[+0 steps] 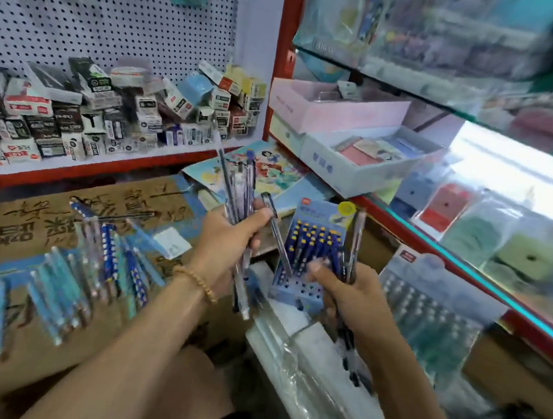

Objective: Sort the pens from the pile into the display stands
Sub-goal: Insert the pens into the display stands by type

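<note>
My left hand (230,238) grips a bundle of clear blue pens (240,184) that fans upward and pokes out below the fist. My right hand (345,293) holds a few dark pens (354,239) upright and pinches one slanted pen (279,237) with thumb and forefinger. That pen runs up toward my left thumb. Behind my hands stands a blue display stand (312,248), its back rows filled with dark blue pens and its front holes bare. A loose pile of blue pens (89,270) lies on the cardboard box (60,219) to the left. A second stand (428,312) with light-capped pens sits at the right.
A red-edged shelf with stacked small stationery boxes (106,114) runs along the back left under a pegboard (118,12). A glass counter (506,235) with packaged goods lies to the right. Open pink and white boxes (345,134) sit behind. Plastic-wrapped packs (302,367) lie below my right hand.
</note>
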Demonstrator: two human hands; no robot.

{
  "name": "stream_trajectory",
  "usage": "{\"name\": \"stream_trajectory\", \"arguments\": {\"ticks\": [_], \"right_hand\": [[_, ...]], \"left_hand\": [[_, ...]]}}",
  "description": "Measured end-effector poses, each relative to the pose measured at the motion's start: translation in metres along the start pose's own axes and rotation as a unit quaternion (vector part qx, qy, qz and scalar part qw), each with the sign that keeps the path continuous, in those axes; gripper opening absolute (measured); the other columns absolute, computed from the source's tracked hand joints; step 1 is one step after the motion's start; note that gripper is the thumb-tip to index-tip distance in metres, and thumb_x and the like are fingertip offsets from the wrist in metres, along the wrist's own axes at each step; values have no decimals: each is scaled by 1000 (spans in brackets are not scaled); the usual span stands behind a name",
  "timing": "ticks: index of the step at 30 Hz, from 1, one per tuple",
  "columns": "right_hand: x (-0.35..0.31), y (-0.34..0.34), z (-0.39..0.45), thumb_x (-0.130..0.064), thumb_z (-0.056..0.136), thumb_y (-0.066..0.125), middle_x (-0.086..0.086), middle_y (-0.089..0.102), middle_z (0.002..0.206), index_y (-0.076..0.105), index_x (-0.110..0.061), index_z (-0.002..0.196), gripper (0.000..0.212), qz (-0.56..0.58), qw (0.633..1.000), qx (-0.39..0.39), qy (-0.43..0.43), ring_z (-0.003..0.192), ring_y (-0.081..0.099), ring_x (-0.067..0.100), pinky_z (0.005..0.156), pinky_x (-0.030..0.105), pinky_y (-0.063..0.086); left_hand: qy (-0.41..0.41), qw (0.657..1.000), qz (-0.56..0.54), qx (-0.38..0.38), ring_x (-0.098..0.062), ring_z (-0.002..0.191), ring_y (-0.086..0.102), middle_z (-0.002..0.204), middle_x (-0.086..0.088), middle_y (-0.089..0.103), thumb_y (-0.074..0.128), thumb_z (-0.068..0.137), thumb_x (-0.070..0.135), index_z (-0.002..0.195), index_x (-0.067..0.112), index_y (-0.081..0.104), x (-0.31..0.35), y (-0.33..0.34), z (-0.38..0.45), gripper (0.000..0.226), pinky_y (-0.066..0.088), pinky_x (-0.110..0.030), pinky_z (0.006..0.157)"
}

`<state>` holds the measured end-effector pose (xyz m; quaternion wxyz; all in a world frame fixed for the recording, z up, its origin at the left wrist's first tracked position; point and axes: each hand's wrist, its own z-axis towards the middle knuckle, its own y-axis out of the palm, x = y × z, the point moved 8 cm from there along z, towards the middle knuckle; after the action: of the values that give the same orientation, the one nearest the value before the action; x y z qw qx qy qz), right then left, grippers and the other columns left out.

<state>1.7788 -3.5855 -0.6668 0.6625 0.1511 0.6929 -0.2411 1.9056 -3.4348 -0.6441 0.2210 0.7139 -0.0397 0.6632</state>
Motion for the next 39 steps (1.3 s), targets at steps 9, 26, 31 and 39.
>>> {"name": "stream_trajectory", "arguments": {"ticks": [9,26,31,39], "right_hand": [[-32,-52,-32,-12,93,66,-4,41,40,62,5,83,20,10,997,56,-55,35,34,11,37,21,29],[-21,-206,-176,-13,82,78,-10,55,51,70,-12,80,9,-99,932,341,-76,43,42,8,44,22,39],[-10,-250,-241,-11,85,75,-9,52,51,69,-11,82,7,-87,876,468,-81,44,41,10,45,22,37],[49,-270,-276,-14,85,76,0,65,70,71,-15,83,6,-96,828,551,-35,51,53,7,55,27,50]], "left_hand": [[-52,962,70,-260,-12,39,39,63,-9,61,66,88,5,85,10,65,-52,89,-55,6,34,-20,39],[-66,871,145,-466,-11,41,48,74,-13,72,67,89,8,81,7,67,-118,179,-171,8,42,-20,44],[-101,922,124,-354,-12,47,54,63,-7,65,69,89,20,84,8,71,-147,187,-182,13,43,-21,46],[-170,940,111,-273,-9,44,51,50,0,55,64,92,17,97,-8,69,-187,171,-188,26,43,-19,45]]}}
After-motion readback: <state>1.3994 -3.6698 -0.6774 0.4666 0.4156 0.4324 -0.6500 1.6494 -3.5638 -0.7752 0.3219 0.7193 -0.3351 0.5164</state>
